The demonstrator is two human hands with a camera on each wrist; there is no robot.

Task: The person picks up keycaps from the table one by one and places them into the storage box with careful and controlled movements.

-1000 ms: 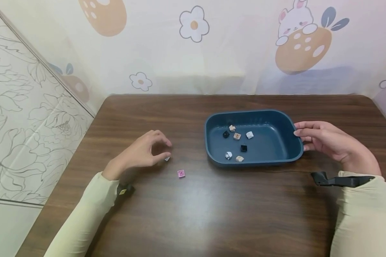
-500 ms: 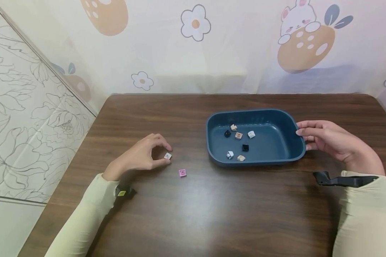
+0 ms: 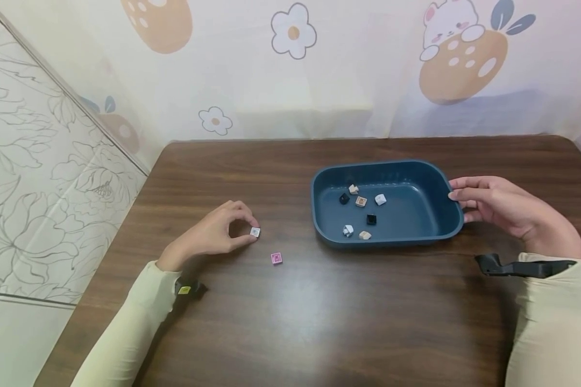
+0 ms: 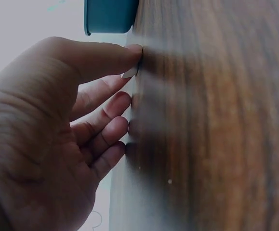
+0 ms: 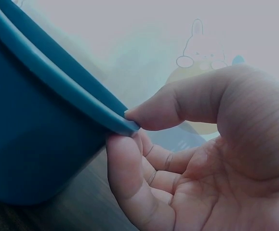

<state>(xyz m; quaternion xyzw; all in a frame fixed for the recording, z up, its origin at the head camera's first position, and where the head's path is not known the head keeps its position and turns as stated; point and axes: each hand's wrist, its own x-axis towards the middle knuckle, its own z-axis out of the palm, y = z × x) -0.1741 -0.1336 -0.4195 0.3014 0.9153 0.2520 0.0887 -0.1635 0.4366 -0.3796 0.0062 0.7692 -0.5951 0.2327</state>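
Note:
My left hand [image 3: 215, 230] pinches a small white square piece [image 3: 255, 232], like a keycap, between thumb and index finger at the table surface. In the left wrist view, most of this white piece [image 4: 129, 73] is hidden behind the thumb tip; the other fingertips reach the wood. Just to the right and nearer lies a pink square piece [image 3: 276, 259]. With thumb and fingers, my right hand [image 3: 513, 209] grips the right rim of a dark blue tray [image 3: 387, 242]. The thumb lies on the rim of the tray [image 5: 57, 77] in the right wrist view.
Inside the tray lie several small pieces, among them a black piece [image 3: 371, 219], a tan piece [image 3: 361, 201] and a white piece [image 3: 380, 199]. The brown wooden table [image 3: 290, 333] ends at a patterned wall covering [image 3: 339, 70] behind.
My left thumb and index finger have closed in on the white piece and now pinch it. The right hand keeps its grip on the tray. The head view has shifted slightly.

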